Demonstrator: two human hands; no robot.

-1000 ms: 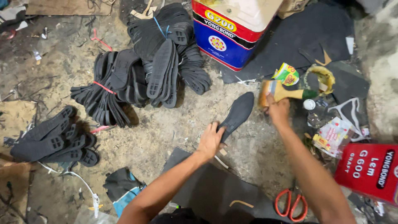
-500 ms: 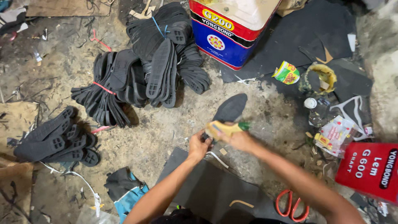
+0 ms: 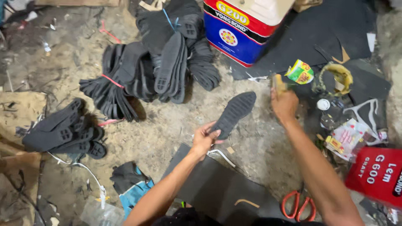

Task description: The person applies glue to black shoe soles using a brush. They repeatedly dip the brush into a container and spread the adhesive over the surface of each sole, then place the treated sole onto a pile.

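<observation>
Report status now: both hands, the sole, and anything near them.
Left hand grips the black shoe sole by its near end. Right hand closed on a glue brush, off the sole. Small open can beside the brush; red scissors by right forearm.

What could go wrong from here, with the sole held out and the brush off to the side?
The left hand pinches only one end of the black sole, so it may sag or slip. The right hand lifts a brush that might drip glue. The red scissors lie beside the right forearm and could be knocked.
</observation>
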